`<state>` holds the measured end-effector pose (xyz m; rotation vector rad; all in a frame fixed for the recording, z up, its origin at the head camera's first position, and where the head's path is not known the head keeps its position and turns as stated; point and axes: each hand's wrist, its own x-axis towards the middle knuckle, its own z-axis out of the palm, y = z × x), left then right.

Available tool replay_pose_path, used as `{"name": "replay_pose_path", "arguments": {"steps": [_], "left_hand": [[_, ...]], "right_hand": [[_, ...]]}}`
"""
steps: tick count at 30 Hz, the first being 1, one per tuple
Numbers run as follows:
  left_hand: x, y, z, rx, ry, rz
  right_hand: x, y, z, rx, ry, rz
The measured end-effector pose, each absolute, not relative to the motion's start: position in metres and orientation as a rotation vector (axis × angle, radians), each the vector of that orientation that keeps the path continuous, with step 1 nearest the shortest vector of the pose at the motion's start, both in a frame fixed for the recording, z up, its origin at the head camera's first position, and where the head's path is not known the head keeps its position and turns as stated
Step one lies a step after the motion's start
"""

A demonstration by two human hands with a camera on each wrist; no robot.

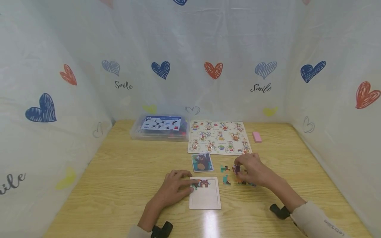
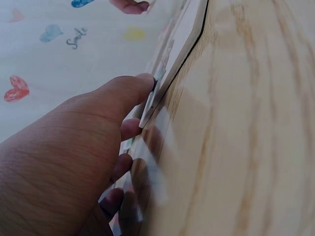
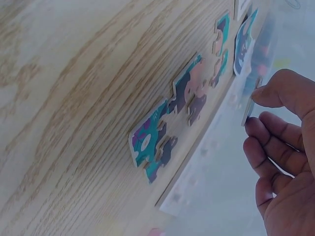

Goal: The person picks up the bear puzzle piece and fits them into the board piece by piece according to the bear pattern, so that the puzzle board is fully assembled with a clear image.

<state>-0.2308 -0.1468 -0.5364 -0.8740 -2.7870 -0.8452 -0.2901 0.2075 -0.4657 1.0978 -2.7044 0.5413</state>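
At the near part of the tabletop [image 1: 119, 172], a small white board [image 1: 205, 200] lies flat, with a few bear puzzle pieces [image 1: 203, 183] along its upper left. The person's left hand [image 1: 175, 187] rests at its left edge, fingers extended and touching it. Farther to the right, the right hand [image 1: 253, 170] pinches one puzzle piece [image 3: 249, 110] between thumb and fingers, above loose pieces [image 1: 227, 180] on the tabletop. Beyond the small board lies a bear picture card [image 1: 203, 162]; farther back are a large picture board [image 1: 214, 132], a clear plastic box [image 1: 137, 133] and a pink block [image 1: 257, 137].
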Motion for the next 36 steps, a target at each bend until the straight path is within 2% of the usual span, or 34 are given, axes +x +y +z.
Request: {"name": "replay_pose_path", "arguments": {"steps": [36], "left_hand": [[-0.231,-0.146,-0.534,-0.851,-2.808,-0.873]], "right_hand": [[-0.278,0.189,-0.474,1.188,-2.586,0.482]]}}
